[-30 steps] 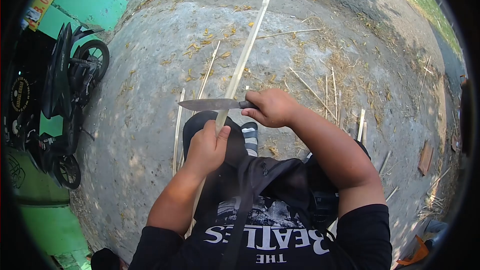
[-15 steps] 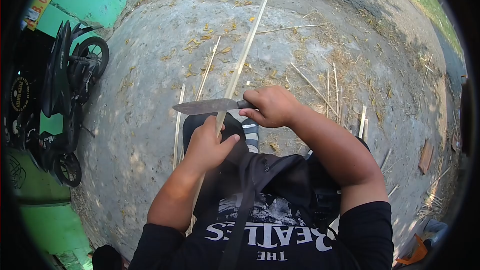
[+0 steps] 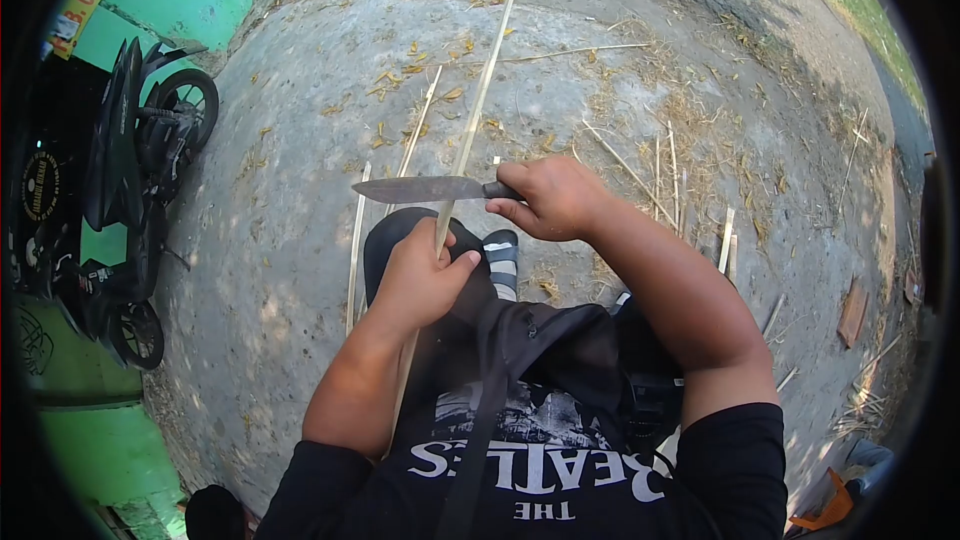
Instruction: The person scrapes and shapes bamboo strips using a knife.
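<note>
My left hand (image 3: 425, 275) is closed around a long, pale bamboo strip (image 3: 480, 90). The strip runs from beside my left forearm up past the top of the view. In my right hand (image 3: 550, 198) is the dark handle of a knife (image 3: 420, 190), gripped in closed fingers. Its broad grey blade points left and lies across the strip, just above my left hand. From this angle I cannot tell how deep the edge sits in the strip. My knee and a sandalled foot (image 3: 502, 265) show below the blade.
Several bamboo strips (image 3: 420, 125) lie on the concrete ground (image 3: 290, 140) ahead and to the right, among dry leaves and shavings. A black motorcycle (image 3: 130, 160) stands at the left by a green wall (image 3: 200, 0). A brownish block (image 3: 853, 312) lies at the right.
The knife and my right hand have moved slightly up and to the right, away from my left hand. The strip's far end has swung a little to the left.
</note>
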### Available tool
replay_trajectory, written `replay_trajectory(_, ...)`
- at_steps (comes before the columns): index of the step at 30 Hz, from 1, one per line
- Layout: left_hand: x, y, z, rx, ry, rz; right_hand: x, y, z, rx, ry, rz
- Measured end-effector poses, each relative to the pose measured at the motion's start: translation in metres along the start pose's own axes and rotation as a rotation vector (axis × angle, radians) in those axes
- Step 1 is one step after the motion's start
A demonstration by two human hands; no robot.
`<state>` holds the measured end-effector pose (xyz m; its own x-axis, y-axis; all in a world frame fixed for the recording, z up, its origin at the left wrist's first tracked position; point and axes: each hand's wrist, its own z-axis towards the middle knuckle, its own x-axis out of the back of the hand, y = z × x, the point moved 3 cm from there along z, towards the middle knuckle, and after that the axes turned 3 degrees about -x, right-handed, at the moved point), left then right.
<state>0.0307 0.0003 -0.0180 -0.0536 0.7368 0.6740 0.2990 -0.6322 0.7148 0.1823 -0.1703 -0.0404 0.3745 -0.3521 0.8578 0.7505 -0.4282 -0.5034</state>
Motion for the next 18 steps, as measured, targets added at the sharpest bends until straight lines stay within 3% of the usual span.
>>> replay_trajectory(8, 0.004, -0.002, -0.002, -0.036, 0.033, 0.059, 0.006, 0.018, 0.003, -0.084, -0.029, 0.089)
replay_trajectory(10, 0.003, -0.001, -0.003, -0.074, 0.019, 0.067, 0.009, -0.010, -0.004, -0.010, -0.141, -0.010)
replay_trajectory(13, 0.002, -0.002, 0.002, -0.165, 0.053, 0.091, 0.001, -0.015, -0.002, -0.056, -0.125, -0.004)
replay_trajectory(16, 0.006, 0.001, -0.004, 0.005, 0.016, -0.034, 0.007, 0.002, 0.004, -0.177, -0.045, 0.038)
replay_trajectory(18, 0.003, -0.001, -0.004, -0.007, 0.011, -0.032, 0.012, 0.003, 0.002, -0.207, -0.081, 0.040)
